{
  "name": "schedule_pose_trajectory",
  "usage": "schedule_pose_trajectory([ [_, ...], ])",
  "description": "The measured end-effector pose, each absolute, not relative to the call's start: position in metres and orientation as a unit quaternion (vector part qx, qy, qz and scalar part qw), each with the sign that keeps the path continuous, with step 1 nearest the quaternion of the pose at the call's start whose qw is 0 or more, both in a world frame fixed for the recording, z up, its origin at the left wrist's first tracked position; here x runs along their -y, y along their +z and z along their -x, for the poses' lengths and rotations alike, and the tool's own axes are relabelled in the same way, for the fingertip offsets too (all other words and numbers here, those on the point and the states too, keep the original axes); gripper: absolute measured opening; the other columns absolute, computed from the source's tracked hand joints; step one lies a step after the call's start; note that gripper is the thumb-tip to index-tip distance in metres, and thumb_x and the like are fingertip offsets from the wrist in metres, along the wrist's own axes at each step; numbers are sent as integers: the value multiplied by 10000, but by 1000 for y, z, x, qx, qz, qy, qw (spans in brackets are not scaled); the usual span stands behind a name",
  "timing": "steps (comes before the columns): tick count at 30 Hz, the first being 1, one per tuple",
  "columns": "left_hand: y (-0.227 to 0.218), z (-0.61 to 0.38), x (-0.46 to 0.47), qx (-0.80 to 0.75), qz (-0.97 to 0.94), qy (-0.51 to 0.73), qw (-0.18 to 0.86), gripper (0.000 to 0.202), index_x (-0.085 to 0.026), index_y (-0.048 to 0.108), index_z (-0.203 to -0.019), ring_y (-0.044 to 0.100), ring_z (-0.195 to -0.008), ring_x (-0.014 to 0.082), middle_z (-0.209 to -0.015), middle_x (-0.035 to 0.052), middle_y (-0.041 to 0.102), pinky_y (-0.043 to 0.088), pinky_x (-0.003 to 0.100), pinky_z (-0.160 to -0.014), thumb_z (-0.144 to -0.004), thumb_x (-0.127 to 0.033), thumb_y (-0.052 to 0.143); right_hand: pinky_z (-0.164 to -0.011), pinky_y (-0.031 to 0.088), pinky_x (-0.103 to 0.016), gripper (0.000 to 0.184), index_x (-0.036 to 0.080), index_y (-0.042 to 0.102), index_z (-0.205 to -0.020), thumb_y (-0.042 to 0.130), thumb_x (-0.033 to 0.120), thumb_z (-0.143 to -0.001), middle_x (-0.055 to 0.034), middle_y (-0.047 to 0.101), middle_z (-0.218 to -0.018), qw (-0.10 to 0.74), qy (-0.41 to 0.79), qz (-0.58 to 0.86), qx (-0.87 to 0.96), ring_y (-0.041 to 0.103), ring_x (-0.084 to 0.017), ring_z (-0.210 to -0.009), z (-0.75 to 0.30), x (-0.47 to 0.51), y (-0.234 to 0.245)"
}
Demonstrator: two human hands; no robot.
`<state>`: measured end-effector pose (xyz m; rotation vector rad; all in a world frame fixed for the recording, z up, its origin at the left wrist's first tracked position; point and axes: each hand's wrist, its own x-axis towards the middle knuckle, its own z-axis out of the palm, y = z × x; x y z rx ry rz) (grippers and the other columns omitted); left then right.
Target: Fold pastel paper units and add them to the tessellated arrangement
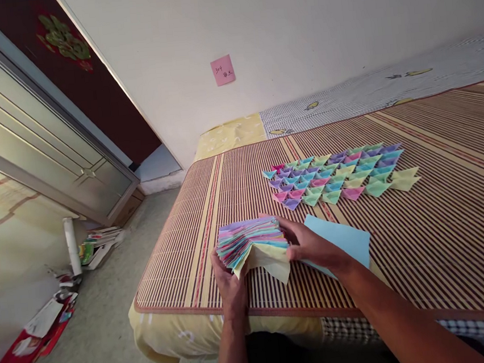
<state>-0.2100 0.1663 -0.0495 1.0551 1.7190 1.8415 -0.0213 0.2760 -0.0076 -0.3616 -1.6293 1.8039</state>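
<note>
Between my two hands is a thick stack of coloured paper sheets [251, 240] in purple, blue, pink and yellow, its layers fanned and bent. My left hand [229, 282] grips the stack's left end from below. At the right end, my right hand [307, 241] has its fingers behind the stack and its thumb at the front edge. A loose pale yellow sheet [270, 258] hangs down at the front. Light blue paper [345, 237] lies flat on the mat, partly under my right forearm. Beyond it, folded paper boats [335, 175] sit in several close rows.
A striped bamboo mat [172, 256] covers the bed, with a yellow sheet [175, 336] showing along its edge. Behind stands a white wall with a pink note [223, 70]. At left are a sliding glass door [46, 109] and papers [98, 246] on the floor.
</note>
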Motion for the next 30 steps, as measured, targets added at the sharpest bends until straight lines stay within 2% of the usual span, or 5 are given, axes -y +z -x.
schedule_pose_trajectory([
  [4, -60, 212, -173, -603, -354, 671, 247, 480, -174, 656, -1191, 729, -1022, 267, -1146, 119, 760, 552, 370, -907, -807, -422, 801, -1187, 397, -517, 1150, 290, 423, -1571, 960, 540, -585, -124, 565, -1512, 358, 659, 177, 637, 444, -374, -1470, 20, -261, -13],
  [8, -66, 213, -177, -597, -328, 687, 254, 493, -182, 679, -1172, 729, -1042, 276, -1133, 108, 772, 554, 382, -918, -773, -428, 830, -1170, 430, -511, 1167, 268, 420, -1569, 987, 446, -565, -134, 563, -1517, 380, 636, 213, 637, 458, -379, -1460, 25, -251, -19],
  [13, -56, 215, -179, -575, -369, 680, 266, 476, -168, 717, -1130, 740, -1013, 279, -1113, 118, 787, 563, 402, -928, -739, -402, 854, -935, 604, -483, 696, 209, 660, -1287, 913, 423, -675, -115, 773, -1162, 449, 579, 322, 599, 744, -333, -1056, 49, -254, -27],
  [21, -35, 231, -179, -589, -406, 662, 223, 361, -150, 790, -936, 751, -872, 293, -946, 117, 811, 598, 421, -846, -646, -335, 900, -911, 597, -478, 398, 215, 780, -999, 902, 425, -685, -82, 806, -1017, 477, 580, 255, 609, 753, -340, -986, 68, -261, -18],
  [30, -54, 227, -174, -591, -421, 649, 228, 366, -159, 774, -1020, 756, -907, 283, -1008, 111, 801, 601, 433, -866, -720, -345, 871, -925, 580, -398, 720, 188, 619, -1273, 939, 363, -652, -93, 761, -1162, 426, 577, 258, 647, 718, -293, -1096, 61, -263, -32],
])
